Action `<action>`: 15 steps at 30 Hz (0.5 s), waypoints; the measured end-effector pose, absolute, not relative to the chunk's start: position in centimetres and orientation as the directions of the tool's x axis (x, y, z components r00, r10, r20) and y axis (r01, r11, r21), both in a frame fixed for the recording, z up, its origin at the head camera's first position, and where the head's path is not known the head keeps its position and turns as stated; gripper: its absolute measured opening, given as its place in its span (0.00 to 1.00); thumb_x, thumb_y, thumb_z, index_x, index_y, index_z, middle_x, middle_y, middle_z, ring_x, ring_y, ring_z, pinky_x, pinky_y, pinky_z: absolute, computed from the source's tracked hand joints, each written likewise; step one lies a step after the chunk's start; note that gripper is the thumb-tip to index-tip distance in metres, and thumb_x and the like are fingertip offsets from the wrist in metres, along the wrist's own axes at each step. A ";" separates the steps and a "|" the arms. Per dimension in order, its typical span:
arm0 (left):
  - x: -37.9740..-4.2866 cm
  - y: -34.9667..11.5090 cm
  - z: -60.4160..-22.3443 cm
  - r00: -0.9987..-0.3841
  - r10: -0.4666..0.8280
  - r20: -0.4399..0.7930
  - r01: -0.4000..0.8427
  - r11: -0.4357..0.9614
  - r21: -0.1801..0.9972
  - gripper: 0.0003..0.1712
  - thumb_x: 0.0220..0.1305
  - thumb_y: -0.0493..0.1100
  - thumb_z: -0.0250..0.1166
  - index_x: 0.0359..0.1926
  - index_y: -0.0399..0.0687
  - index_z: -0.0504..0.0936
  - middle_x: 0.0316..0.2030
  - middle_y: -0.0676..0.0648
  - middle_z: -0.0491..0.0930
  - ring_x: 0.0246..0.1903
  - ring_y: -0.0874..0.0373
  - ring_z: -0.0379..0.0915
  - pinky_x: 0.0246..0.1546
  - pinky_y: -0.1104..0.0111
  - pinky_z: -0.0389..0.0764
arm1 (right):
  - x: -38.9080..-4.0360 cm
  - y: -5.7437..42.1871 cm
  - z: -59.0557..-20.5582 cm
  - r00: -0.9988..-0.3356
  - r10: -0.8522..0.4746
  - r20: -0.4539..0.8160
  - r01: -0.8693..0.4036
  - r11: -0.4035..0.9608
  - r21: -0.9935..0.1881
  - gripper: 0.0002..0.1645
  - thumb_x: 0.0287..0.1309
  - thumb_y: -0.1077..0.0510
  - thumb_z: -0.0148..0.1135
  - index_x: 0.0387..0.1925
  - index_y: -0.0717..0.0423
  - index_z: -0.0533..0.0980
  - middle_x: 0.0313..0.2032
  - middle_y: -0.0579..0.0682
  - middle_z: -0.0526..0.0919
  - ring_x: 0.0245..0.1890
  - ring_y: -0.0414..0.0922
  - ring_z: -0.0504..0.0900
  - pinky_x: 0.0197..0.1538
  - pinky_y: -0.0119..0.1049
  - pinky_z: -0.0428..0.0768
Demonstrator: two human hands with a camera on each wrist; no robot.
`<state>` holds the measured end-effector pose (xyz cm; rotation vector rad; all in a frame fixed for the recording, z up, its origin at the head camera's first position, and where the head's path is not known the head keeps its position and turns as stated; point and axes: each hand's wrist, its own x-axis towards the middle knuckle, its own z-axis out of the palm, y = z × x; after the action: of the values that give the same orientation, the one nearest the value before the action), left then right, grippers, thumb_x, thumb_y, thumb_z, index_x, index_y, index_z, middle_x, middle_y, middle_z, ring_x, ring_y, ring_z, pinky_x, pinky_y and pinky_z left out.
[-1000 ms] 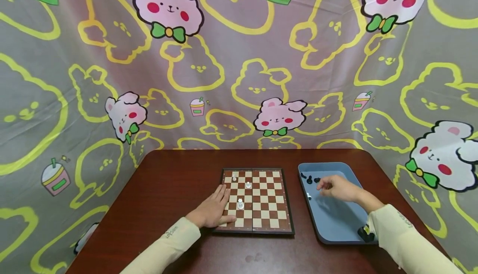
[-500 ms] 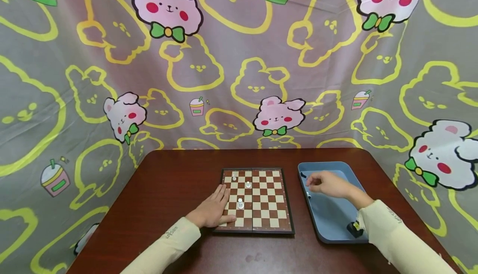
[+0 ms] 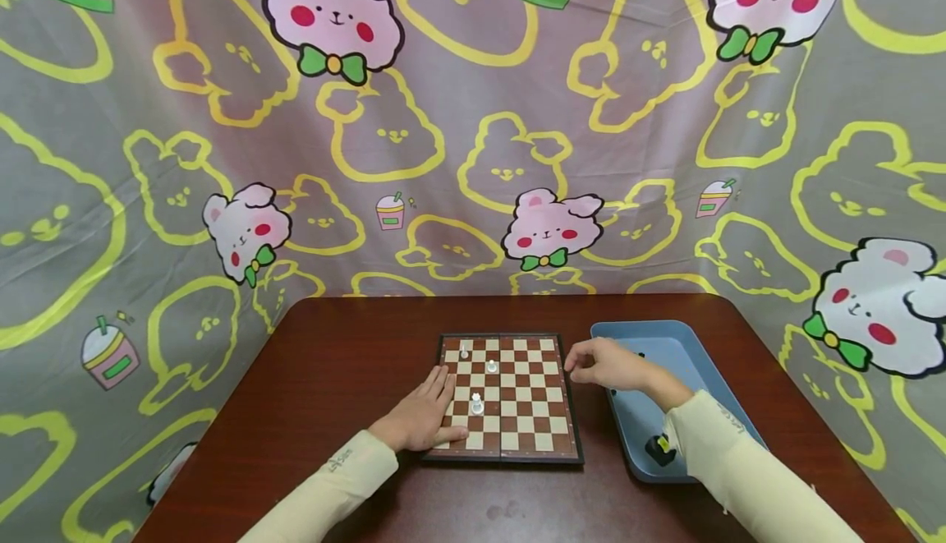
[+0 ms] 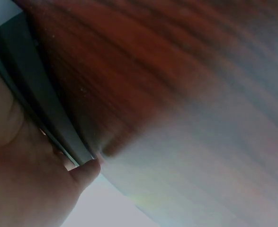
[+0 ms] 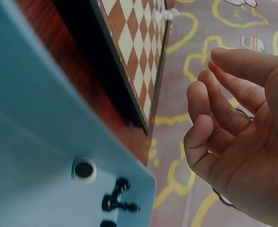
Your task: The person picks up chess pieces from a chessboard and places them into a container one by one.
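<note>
A brown-and-cream chessboard (image 3: 532,399) lies on the table with three white chess pieces on its left half: a crowned piece (image 3: 476,404), one near the middle (image 3: 491,366) and one at the far left (image 3: 464,352). My left hand (image 3: 421,411) rests on the board's left edge, fingers extended, thumb over the near squares. In the left wrist view this hand (image 4: 30,175) lies along the dark board side. My right hand (image 3: 609,364) hovers between board and tray. In the right wrist view its fingers (image 5: 202,132) curl, thumb near index; I cannot tell whether a piece is between them.
A blue tray (image 3: 687,346) stands to the right of the board. In the right wrist view it holds a white piece (image 5: 84,169) with a dark base and several black pieces (image 5: 114,198). A patterned curtain (image 3: 473,157) surrounds the table (image 3: 347,346).
My right hand has moved left from over the tray, across its left rim, to beside the board's right edge. The left hand and the pieces on the board have stayed put.
</note>
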<state>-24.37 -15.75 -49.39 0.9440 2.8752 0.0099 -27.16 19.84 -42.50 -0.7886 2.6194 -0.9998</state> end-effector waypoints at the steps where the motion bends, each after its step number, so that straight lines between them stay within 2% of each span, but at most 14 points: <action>1: -24.4 -15.7 -49.4 -0.800 0.590 -0.109 0.589 0.807 0.044 0.55 0.63 0.72 0.46 0.71 0.30 0.50 0.70 0.30 0.43 0.70 0.40 0.37 0.66 0.56 0.53 | -27.2 19.5 -42.6 -0.825 -0.565 -0.025 -0.402 0.617 -0.676 0.04 0.59 0.62 0.62 0.36 0.58 0.78 0.26 0.46 0.79 0.19 0.40 0.68 0.26 0.36 0.70; 7: -24.6 -15.7 -49.6 -0.800 0.590 -0.110 0.589 0.807 0.043 0.55 0.63 0.72 0.46 0.71 0.30 0.49 0.71 0.31 0.43 0.70 0.40 0.36 0.66 0.56 0.52 | -27.3 17.7 -43.3 -0.797 -0.603 -0.029 -0.417 0.584 -0.696 0.03 0.60 0.62 0.61 0.35 0.58 0.79 0.29 0.51 0.81 0.23 0.42 0.71 0.29 0.38 0.71; 15: -24.5 -15.8 -49.5 -0.799 0.590 -0.116 0.590 0.807 0.040 0.55 0.63 0.72 0.45 0.71 0.31 0.49 0.71 0.31 0.43 0.70 0.41 0.37 0.66 0.56 0.52 | -27.4 15.4 -43.9 -0.777 -0.629 -0.013 -0.455 0.577 -0.678 0.04 0.59 0.63 0.61 0.36 0.57 0.80 0.27 0.41 0.79 0.26 0.39 0.74 0.32 0.37 0.73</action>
<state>-24.54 -15.76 -49.54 0.9402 2.8686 0.0024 -27.41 15.41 -43.88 -0.8977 2.5576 -0.9934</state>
